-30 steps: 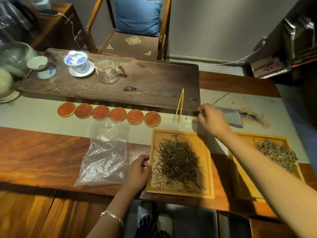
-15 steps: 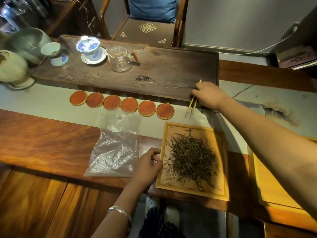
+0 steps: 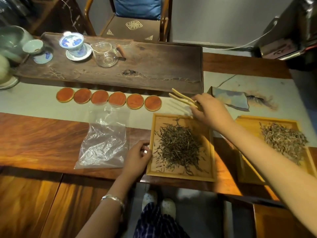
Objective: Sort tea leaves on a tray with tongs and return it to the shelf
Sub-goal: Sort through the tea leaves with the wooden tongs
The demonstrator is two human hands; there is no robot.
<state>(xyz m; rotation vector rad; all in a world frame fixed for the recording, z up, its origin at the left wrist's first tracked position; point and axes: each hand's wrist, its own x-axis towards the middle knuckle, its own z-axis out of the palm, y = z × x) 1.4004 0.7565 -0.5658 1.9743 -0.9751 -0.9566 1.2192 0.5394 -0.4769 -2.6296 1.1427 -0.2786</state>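
Observation:
A light wooden tray [image 3: 210, 152] lies at the table's near edge with a heap of dark tea leaves [image 3: 180, 145] on it. My left hand [image 3: 138, 157] grips the tray's left rim. My right hand [image 3: 209, 110] hovers over the tray's far right corner and holds pale bamboo tongs [image 3: 182, 99], whose tips point up and to the left, away from the leaves. A second tray [image 3: 247, 122] with paler tea leaves [image 3: 283, 140] sits to the right, partly behind my right forearm.
A clear plastic bag [image 3: 104, 143] lies left of the tray. Several round orange coasters [image 3: 109, 100] line the table runner. Behind them a dark tea board [image 3: 154, 69] carries a lidded cup [image 3: 73, 42], a glass pitcher [image 3: 106, 54] and a small bowl [image 3: 33, 46]. A folded cloth [image 3: 229, 98] lies at right.
My right hand has picked the tongs up from the tea board's edge and brought them back toward the tray. My left hand has stayed on the tray's rim.

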